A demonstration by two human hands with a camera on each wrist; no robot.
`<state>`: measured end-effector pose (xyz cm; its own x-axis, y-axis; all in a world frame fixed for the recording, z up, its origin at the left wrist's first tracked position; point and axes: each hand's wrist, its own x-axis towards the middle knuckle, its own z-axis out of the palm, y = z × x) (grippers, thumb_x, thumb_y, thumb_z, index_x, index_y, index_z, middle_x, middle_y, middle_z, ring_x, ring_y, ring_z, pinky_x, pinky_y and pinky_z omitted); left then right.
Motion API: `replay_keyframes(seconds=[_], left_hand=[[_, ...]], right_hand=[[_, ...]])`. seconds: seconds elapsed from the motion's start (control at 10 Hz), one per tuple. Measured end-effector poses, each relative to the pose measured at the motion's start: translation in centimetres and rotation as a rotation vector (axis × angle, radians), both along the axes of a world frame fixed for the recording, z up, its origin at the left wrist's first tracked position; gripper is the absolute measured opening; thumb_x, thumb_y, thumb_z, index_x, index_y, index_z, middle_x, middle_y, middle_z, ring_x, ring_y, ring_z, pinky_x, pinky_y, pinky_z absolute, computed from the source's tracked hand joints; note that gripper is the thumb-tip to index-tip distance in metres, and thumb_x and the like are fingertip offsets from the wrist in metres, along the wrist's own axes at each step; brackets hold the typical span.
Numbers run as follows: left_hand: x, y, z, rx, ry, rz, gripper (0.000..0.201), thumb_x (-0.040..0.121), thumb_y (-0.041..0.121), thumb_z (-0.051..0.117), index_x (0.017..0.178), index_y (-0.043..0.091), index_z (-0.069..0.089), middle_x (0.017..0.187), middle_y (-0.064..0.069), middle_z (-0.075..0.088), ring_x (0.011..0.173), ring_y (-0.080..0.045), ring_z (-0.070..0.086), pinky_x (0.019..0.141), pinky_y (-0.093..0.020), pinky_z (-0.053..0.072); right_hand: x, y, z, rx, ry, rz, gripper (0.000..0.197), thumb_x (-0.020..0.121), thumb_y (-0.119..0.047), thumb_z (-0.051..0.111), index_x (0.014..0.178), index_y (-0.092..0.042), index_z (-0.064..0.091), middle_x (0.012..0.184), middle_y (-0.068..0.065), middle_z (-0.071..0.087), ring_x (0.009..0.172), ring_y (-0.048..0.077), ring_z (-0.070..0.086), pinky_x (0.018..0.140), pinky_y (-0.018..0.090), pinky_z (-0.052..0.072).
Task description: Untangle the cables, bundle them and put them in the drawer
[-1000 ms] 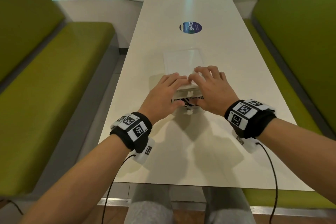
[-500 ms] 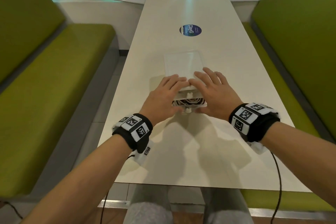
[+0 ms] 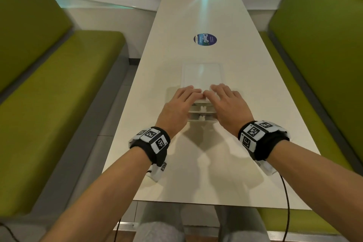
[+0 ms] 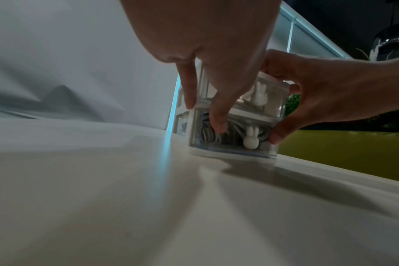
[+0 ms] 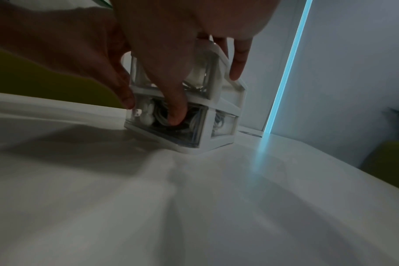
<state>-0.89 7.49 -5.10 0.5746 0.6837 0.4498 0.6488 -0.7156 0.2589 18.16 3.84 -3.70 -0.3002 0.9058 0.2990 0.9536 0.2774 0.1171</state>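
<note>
Head view bright and evenly lit with glare on the far counter (image 3: 198, 12) and bowed edges; wrist views dim, soft, motion-blurred, cyan light strip (image 5: 287, 64) reflecting, hand shadows fanning toward the lower frame.

The bench (image 3: 196, 173) is plain cream-white, with a round dark blue sticker (image 3: 205, 39) lettered in white. The drawer unit (image 3: 202, 76) has a white frame and clear fronts; each of its 2 fronts carries a white rabbit-shaped knob (image 4: 251, 138). Grey and white cables (image 4: 211, 136) show through the lower front. The seats (image 3: 49, 104) on both sides are olive green. Each wristband (image 3: 155, 143) is black with white squares printed in black block patterns.
</note>
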Motion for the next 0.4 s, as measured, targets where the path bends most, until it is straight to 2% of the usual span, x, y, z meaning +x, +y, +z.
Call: replay_keyframes(seconds=[0.1,0.2,0.3,0.4], left_hand=[[0.5,-0.7,1.2,-0.064,0.016,0.035,0.060,0.071,-0.003,0.065,0.123,0.024,0.052,0.127,0.012,0.051,0.124,-0.012,0.043,0.064,-0.031,0.057],[0.9,-1.5,3.0,-0.156,0.078,0.088,0.055,0.079,0.009,0.066,0.129,0.023,0.049,0.129,0.010,0.050,0.124,-0.012,0.042,0.084,-0.032,0.053],[0.9,-3.4,3.4,-0.202,0.109,0.102,0.052,0.087,0.013,0.064,0.136,0.019,0.048,0.141,0.003,0.048,0.133,-0.018,0.040,0.102,-0.033,0.042],[0.8,-5.7,4.2,-0.149,0.094,0.110,0.036,0.090,0.014,0.058,0.126,0.018,0.057,0.134,0.000,0.054,0.125,-0.022,0.047,0.099,-0.034,0.044]], right_hand=[[-0.7,-0.6,1.0,-0.099,0.035,-0.041,0.079,0.063,-0.020,0.085,0.125,-0.018,0.037,0.129,0.010,0.048,0.120,0.031,0.046,0.081,0.042,0.052],[-1.6,-1.8,2.9,-0.177,0.075,-0.062,0.060,0.079,-0.023,0.073,0.129,-0.014,0.041,0.138,0.011,0.040,0.131,0.030,0.035,0.093,0.043,0.047],[-2.4,-4.3,3.9,-0.187,0.047,-0.088,0.053,0.086,-0.015,0.061,0.135,-0.010,0.041,0.145,0.011,0.034,0.137,0.028,0.029,0.100,0.040,0.043],[-3.2,-6.6,4.6,-0.184,0.053,-0.089,0.047,0.088,-0.017,0.057,0.133,-0.013,0.044,0.137,0.007,0.041,0.129,0.025,0.035,0.094,0.036,0.045]])
